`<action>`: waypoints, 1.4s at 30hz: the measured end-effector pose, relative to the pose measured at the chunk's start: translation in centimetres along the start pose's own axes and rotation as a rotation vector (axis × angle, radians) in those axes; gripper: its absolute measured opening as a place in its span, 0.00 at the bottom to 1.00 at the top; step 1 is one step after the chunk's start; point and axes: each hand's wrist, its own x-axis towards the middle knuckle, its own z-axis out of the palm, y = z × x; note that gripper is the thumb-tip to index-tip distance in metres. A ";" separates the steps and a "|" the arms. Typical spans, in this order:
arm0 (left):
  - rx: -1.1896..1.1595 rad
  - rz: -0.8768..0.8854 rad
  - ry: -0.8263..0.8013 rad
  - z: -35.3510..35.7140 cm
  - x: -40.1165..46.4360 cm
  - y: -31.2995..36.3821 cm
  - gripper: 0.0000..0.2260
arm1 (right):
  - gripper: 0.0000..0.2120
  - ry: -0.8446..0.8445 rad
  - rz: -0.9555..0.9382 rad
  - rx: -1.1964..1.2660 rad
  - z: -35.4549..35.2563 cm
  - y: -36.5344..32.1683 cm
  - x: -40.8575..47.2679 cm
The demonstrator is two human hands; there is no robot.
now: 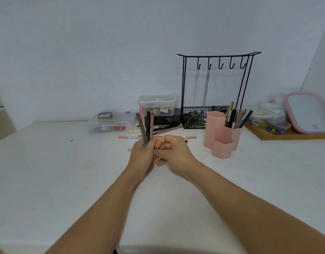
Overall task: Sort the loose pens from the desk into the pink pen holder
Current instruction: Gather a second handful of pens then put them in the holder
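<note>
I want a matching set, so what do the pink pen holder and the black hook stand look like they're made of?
Pink pen holder: likely matte plastic; smooth, uniform hexagonal walls, no shine. Black hook stand: probably painted metal wire; thin dark rods, bent hooks, mesh basket at its base.

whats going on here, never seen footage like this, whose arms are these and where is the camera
There is no machine here: these are a person's two bare arms, filmed by one wide-angle camera worn on their head, looking forward and down at a white desk. The left hand grips a bundle of upright pens. The right hand is curled beside it, apparently pinching a thin light-coloured pen. More loose pens lie on the desk behind the hands. To the right stands the pink hexagonal plastic pen holder, already holding some pens. Behind it are a black wire jewellery stand and clear plastic boxes.
</note>
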 end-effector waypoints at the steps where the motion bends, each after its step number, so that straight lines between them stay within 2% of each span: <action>1: 0.006 0.002 0.014 -0.2 0.2 -0.1 0.12 | 0.08 -0.002 -0.022 -0.054 0.0 0.0 0.1; 4: 0.008 0.016 0.014 -0.5 0.4 -0.5 0.13 | 0.06 -0.018 -0.069 -0.142 -0.4 -0.5 0.1; 6: -0.018 0.008 0.046 -0.6 0.5 -0.5 0.12 | 0.05 0.044 -0.116 -0.222 -1.3 -1.0 0.4; 8: -0.033 -0.018 0.097 -0.7 0.7 -0.5 0.13 | 0.05 0.209 -0.200 -0.430 -3.0 -1.1 1.2; 10: -0.047 -0.023 0.108 -0.8 0.8 -0.5 0.14 | 0.10 0.268 -0.237 -0.742 -4.8 -0.5 1.8; 13: -0.090 -0.029 0.097 -0.8 0.8 -0.5 0.15 | 0.18 0.119 -0.128 -1.021 -6.5 1.1 2.1; 15: -0.103 -0.047 0.090 -0.8 0.7 -0.4 0.15 | 0.15 0.051 -0.060 -1.112 -6.6 1.8 2.3; 18: -0.092 -0.078 0.090 -0.8 0.6 -0.1 0.16 | 0.10 0.084 -0.059 -1.183 -6.5 1.7 2.8; 23: -0.073 -0.109 0.064 -0.8 0.6 0.0 0.22 | 0.10 0.077 0.009 -1.273 -6.4 0.7 3.2; 26: -0.069 -0.086 0.067 -0.8 0.6 -0.2 0.19 | 0.09 0.064 0.036 -1.220 -6.8 0.5 3.3; 29: -0.094 -0.077 0.094 -0.7 0.6 -0.2 0.14 | 0.07 0.161 -0.007 -1.071 -7.0 1.1 3.0; 31: -0.103 -0.072 0.091 -0.7 0.7 -0.3 0.13 | 0.04 0.296 -0.049 -0.808 -6.7 0.6 2.6; 33: -0.103 -0.066 0.085 -0.7 0.7 -0.3 0.12 | 0.03 0.330 -0.026 -0.417 -6.1 -0.7 2.0; 35: -0.096 -0.065 0.092 -0.6 0.6 -0.2 0.15 | 0.02 0.216 0.013 -0.173 -5.0 -1.8 1.4; 39: -0.105 -0.049 0.078 -0.6 0.3 0.1 0.18 | 0.03 -0.001 0.015 -0.159 -2.3 -1.5 0.3; 42: -0.095 0.005 0.041 -0.6 -0.1 0.3 0.14 | 0.05 -0.087 -0.011 -0.158 -1.1 -0.4 0.0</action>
